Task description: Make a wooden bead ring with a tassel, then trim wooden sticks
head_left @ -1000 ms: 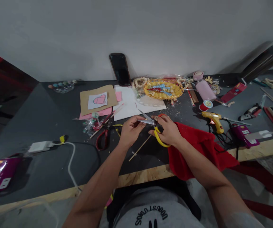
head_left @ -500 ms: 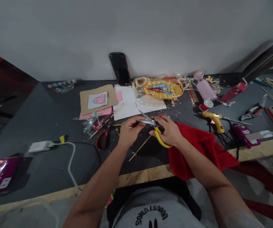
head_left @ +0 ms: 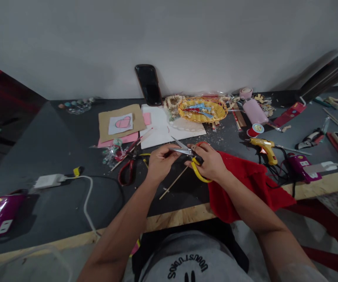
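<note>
My right hand point(head_left: 211, 162) is wrapped round the handles of a pair of scissors point(head_left: 197, 172), yellow with some black and red. Their metal blades are spread apart and point left. My left hand point(head_left: 161, 160) is closed in a pinch at the lower blade; whatever sits between its fingertips is too small to make out. A thin wooden stick point(head_left: 173, 183) slants on the dark table below the blades, its upper end near my right hand. Red cloth point(head_left: 242, 184) lies beneath my right wrist and forearm.
Dark-red-handled scissors point(head_left: 126, 172) lie left of my left hand. Behind are white board point(head_left: 154, 135), brown card point(head_left: 106, 127), a wicker basket point(head_left: 200, 115) and a leaning phone point(head_left: 149, 84). A yellow glue gun point(head_left: 264, 149) and thread spool point(head_left: 255, 130) are at right; a white charger point(head_left: 49, 181) is left.
Almost nothing differs. Both hands and the scissors stay in about the same place, with the blades still apart.
</note>
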A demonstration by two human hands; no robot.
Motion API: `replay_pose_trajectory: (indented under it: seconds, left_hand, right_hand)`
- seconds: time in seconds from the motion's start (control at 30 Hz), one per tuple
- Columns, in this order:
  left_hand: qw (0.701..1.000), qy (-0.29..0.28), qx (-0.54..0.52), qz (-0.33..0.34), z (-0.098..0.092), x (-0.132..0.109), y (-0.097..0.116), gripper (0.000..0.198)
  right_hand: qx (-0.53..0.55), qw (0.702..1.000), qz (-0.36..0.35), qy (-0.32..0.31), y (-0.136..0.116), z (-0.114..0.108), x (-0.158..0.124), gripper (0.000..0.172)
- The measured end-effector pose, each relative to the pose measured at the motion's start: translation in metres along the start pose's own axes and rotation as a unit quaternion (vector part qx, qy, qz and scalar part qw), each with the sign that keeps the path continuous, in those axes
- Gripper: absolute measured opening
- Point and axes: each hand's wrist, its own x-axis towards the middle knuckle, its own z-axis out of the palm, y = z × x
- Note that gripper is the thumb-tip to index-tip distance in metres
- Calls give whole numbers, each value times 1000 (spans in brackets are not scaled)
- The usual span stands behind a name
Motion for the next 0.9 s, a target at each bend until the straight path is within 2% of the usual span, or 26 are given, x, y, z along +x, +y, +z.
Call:
replay_pose_trajectory:
  seconds: [0.17, 0.27, 0.43, 0.5, 0.63, 0.9]
  left_hand:
    - [1000, 3, 18, -2, -2, 0, -2, 7]
    - [1000, -1, 3, -24, -1, 1, -3, 14]
    - [997, 4, -52, -64, 2, 1, 1, 26]
    - [995, 2, -69, -67, 3, 1, 3, 26]
    - [992, 11, -95, -79, 7, 0, 2, 25]
    - [994, 0, -83, -78, 10, 0, 0, 22]
  right_hand:
    - [-11, 1000, 4, -9, 1, 5, -1, 50]
    - [9, 1000, 13, -7, 4, 7, 0, 42]
    - [31, 998, 21, 48, 8, 4, 3, 60]
    - [3, 999, 8, 35, 7, 4, 4, 64]
    - [-15, 1000, 9, -13, 1, 4, 4, 63]
    - [-28, 999, 15, -31, -3, 3, 3, 65]
